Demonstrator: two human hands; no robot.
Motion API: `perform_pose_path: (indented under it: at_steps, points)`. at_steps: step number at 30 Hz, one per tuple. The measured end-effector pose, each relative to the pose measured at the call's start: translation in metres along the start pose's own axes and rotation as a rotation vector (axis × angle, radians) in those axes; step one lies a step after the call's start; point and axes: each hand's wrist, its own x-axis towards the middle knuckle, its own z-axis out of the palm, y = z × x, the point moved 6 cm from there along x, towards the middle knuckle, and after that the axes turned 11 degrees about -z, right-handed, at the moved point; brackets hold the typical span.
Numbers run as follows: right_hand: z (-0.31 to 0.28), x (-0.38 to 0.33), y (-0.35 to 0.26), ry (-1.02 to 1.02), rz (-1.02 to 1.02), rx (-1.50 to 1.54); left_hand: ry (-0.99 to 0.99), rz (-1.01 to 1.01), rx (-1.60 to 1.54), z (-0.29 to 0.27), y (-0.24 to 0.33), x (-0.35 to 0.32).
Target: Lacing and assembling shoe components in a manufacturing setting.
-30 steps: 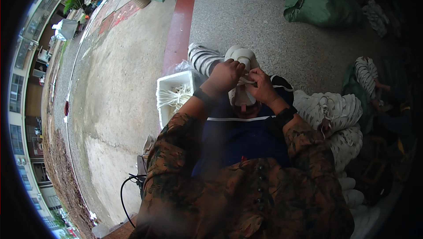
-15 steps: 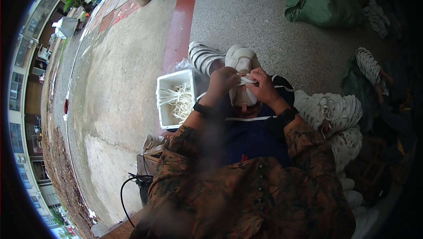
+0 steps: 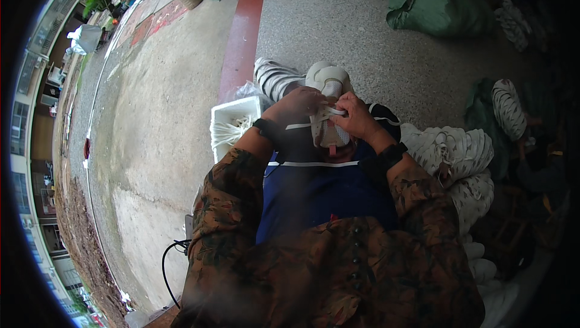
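Note:
A white and beige sneaker (image 3: 332,135) rests on my lap, its rounded toe pointing away from me and its pink heel tab toward me. A white flat shoelace (image 3: 336,111) crosses its opening. My right hand (image 3: 357,118) pinches the lace between thumb and forefinger, on the shoe's right side. On the opposite side, my left hand (image 3: 300,102) is closed with its fingertips against the shoe's upper; the back of the hand partly hides them. Dark blue cloth (image 3: 326,192) covers my lap under the shoe.
To the left stands a white foam box (image 3: 235,110) of white laces. Bundled striped white shoe pieces (image 3: 275,79) lie beyond my left hand. White shoe parts (image 3: 450,153) are piled at my right. A green sack (image 3: 438,5) lies at far right, and another person's arm (image 3: 530,121) shows at right.
My left hand has lifted slightly and its forearm has swung outward, now covering part of the foam box. The right hand has shifted slightly left, still pinching the lace.

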Motion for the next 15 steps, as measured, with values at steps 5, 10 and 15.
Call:
perform_pose_path:
  at_steps: [5,10,15]
  points:
    - [-0.003,-0.005,0.006,0.093,0.014,0.007,-0.105,-0.557,-0.388,0.012,-0.009,-0.005]
    - [-0.005,-0.005,0.009,0.056,0.036,0.033,0.13,-0.642,-0.731,0.017,-0.005,-0.019]
    - [0.004,0.0,0.004,0.01,0.009,-0.029,0.026,-0.502,-0.475,0.008,-0.022,-0.006]
